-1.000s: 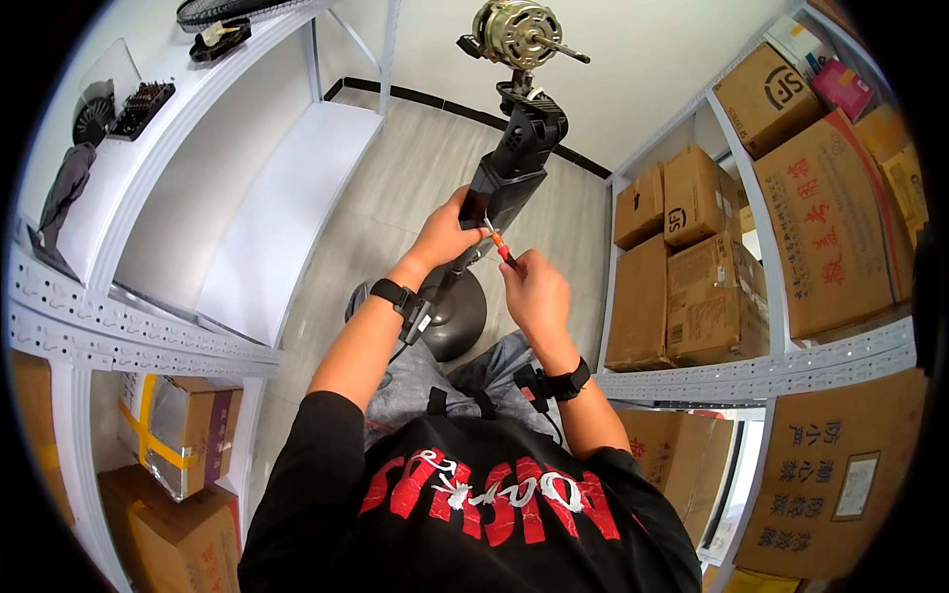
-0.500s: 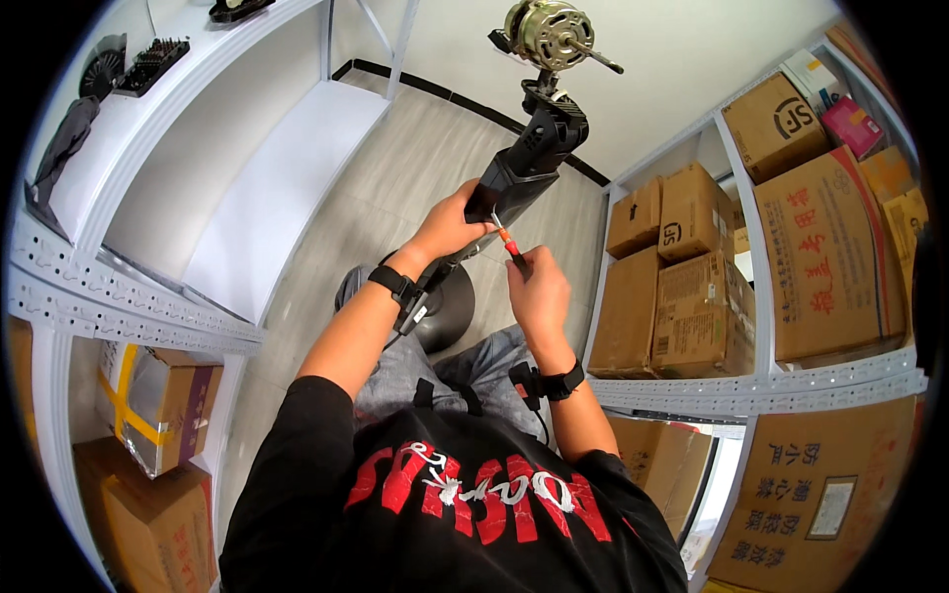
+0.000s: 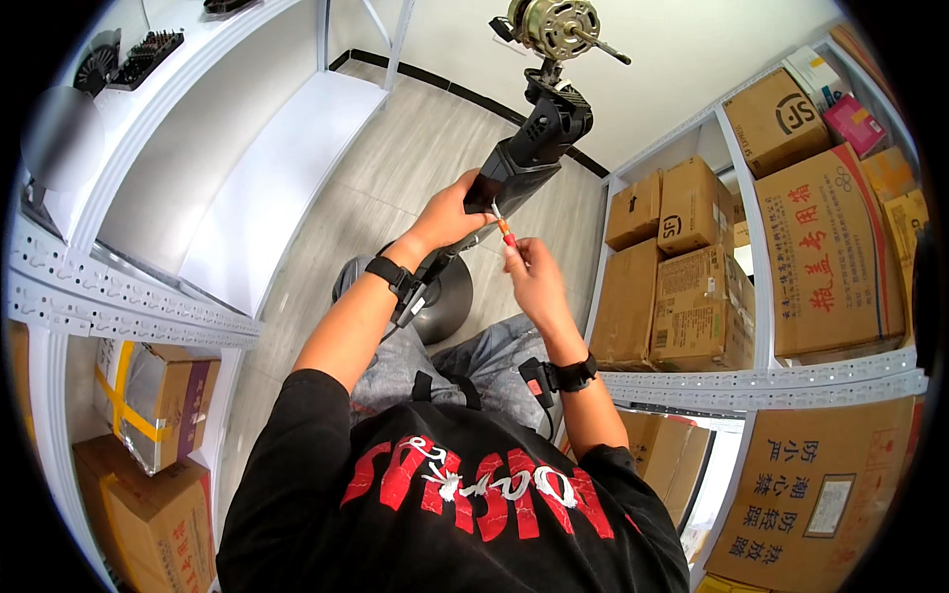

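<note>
A fan stand with its black housing (image 3: 522,170) leans away from me, and a bare metal motor (image 3: 560,28) sits on its top end. My left hand (image 3: 447,212) is closed around the lower left side of the housing. In my right hand (image 3: 537,280) is a screwdriver (image 3: 505,229) with a red and orange handle, pinched near the handle's end. Its metal shaft points up to the housing's lower edge, beside my left fingers; whether the tip sits in a screw is too small to tell. The round dark base (image 3: 442,304) stands on the floor between my legs.
A white shelf rack (image 3: 148,128) stands on the left, with a black bit set (image 3: 146,59) on its top board. Cardboard boxes (image 3: 697,306) fill the metal rack (image 3: 761,346) on the right. More boxes (image 3: 163,400) lie low on the left.
My right hand has shifted its grip on the screwdriver handle, its fingers looser and its wrist turned a little to the right. The left hand keeps its hold on the housing.
</note>
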A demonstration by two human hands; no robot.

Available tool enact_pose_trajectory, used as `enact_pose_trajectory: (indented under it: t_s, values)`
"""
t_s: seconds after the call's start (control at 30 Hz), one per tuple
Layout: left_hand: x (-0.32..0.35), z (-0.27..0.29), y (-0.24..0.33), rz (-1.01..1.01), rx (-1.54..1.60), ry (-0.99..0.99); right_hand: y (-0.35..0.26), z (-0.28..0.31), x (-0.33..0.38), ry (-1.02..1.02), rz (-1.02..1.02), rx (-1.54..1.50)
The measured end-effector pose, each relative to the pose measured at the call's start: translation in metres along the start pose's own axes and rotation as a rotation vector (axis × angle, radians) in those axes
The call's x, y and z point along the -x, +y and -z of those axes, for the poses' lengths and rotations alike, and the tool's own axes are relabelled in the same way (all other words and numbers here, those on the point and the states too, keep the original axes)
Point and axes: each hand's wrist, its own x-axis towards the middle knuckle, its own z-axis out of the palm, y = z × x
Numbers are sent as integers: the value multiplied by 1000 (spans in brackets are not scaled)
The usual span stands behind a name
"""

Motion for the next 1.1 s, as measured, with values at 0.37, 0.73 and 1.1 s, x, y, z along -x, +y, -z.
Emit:
enact_pose_trajectory:
  t_s: [0.37, 0.73, 1.1]
  values:
    - [-2, 0, 3, 21, 31, -14, -2, -5, 4, 154, 159, 214]
    - [1, -1, 7, 13, 80, -24, 12, 1, -2, -12, 31, -19]
    - [0, -1, 2, 13, 37, -15, -7, -4, 6, 189, 247, 404]
